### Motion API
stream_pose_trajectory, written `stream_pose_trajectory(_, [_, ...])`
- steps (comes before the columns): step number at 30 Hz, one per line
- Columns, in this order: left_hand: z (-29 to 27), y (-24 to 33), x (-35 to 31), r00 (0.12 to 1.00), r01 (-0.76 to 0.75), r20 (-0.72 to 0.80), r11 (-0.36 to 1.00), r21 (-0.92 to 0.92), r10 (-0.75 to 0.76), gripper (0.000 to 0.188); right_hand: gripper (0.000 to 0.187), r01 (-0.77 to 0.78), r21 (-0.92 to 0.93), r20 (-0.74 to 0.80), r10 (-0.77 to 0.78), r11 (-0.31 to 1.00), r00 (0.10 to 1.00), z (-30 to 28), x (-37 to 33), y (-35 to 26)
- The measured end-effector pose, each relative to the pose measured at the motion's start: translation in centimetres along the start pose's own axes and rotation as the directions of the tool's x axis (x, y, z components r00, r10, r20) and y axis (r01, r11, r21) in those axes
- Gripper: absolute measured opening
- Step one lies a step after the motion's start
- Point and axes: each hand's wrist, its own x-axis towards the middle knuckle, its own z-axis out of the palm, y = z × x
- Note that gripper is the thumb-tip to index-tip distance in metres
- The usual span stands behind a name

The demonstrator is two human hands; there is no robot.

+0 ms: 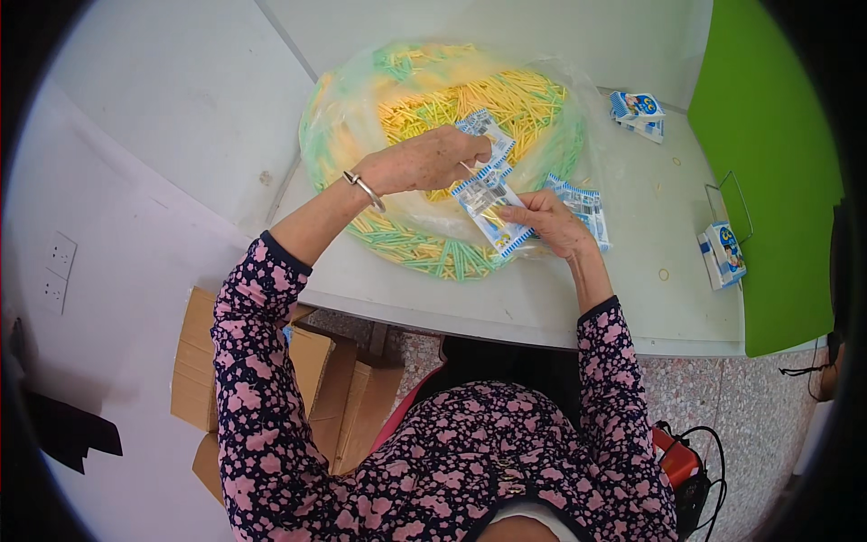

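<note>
My right hand grips a small blue-and-white packet between thumb and fingers, with yellow showing inside its clear part. At the packet's upper end, my left hand is closed, and a thin pale stick pokes out below its fingertips. Another blue-and-white packet lies on the sticks just beyond the left fingers; whether they touch it I cannot tell. Under both hands spreads a big clear plastic bag full of thin yellow and green sticks. More packets lie beside my right hand.
A stack of blue-and-white packets sits at the back right. Another bundle stands by a wire holder against the green panel. Rubber bands lie on the white table. Cardboard boxes are below left.
</note>
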Motion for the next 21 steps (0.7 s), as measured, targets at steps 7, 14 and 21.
stream_pose_trajectory(7, [1.3, -0.4, 0.2, 0.987, -0.098, -0.145, 0.972, -0.214, 0.067, 0.024, 0.027, -0.007, 0.085, 0.017, 0.006, 0.996, 1.0, 0.2, -0.2, -0.2])
stream_pose_trajectory(14, [2.3, 0.7, 0.6, 0.997, 0.031, -0.061, 0.938, -0.345, -0.055, 0.039, 0.025, 0.021, 0.213, -0.038, -0.013, 0.977, 0.999, -0.2, 0.0, 0.2])
stream_pose_trajectory(21, [2.9, -0.1, 0.7, 0.969, -0.054, -0.235, 0.869, -0.492, -0.073, 0.04, 0.027, 0.124, 0.276, -0.087, -0.103, 0.953, 0.991, -0.2, 0.5, 0.4])
